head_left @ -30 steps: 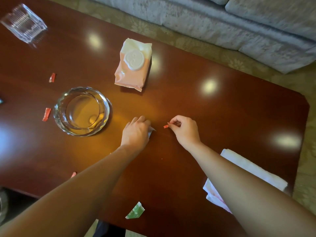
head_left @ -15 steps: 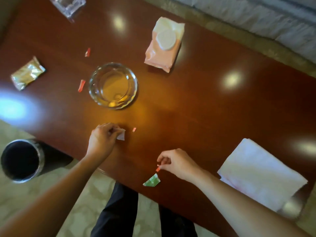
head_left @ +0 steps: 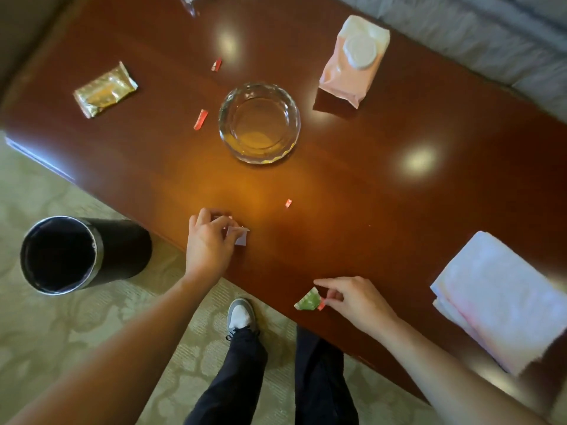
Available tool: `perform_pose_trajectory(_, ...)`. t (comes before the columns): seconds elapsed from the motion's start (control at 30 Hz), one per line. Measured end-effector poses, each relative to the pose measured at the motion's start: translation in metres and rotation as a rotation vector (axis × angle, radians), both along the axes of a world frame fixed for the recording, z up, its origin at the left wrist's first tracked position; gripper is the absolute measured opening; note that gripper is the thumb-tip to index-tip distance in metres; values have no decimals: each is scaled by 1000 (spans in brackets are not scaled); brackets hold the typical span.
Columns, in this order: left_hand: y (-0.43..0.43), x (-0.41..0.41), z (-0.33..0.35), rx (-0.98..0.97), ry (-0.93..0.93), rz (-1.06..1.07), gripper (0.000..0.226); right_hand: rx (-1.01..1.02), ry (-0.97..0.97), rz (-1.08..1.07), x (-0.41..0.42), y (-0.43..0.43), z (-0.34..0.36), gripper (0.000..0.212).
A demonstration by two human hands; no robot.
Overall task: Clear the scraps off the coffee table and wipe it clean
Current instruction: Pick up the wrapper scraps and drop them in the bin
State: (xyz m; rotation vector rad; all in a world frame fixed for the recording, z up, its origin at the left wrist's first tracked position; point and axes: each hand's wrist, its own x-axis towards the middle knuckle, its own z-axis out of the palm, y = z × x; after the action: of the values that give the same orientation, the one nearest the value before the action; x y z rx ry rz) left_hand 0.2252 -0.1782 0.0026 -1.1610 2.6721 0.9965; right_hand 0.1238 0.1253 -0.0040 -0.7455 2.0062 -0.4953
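My left grip [head_left: 211,240] pinches a white paper scrap [head_left: 240,236] just above the coffee table surface [head_left: 368,194], near its front edge. My right grip [head_left: 352,302] pinches a tiny red scrap [head_left: 322,305], index finger stretched out, right against a green scrap [head_left: 306,300] lying at that edge. A red bit [head_left: 288,203] lies loose nearer the glass bowl [head_left: 259,122]; a red strip [head_left: 200,119] and a gold wrapper [head_left: 105,89] lie left of it. A black bin [head_left: 66,254] stands on the carpet.
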Motion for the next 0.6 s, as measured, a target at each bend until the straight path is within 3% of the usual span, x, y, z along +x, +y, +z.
perform_pose_trajectory(0.23,4,7,-15,-63,-28,13,24,-40,97,-43,14,-7,0,52)
perform_pose_trajectory(0.6,12,3,-19,-116,-67,15,6,-126,68,135,18,-35,7,52)
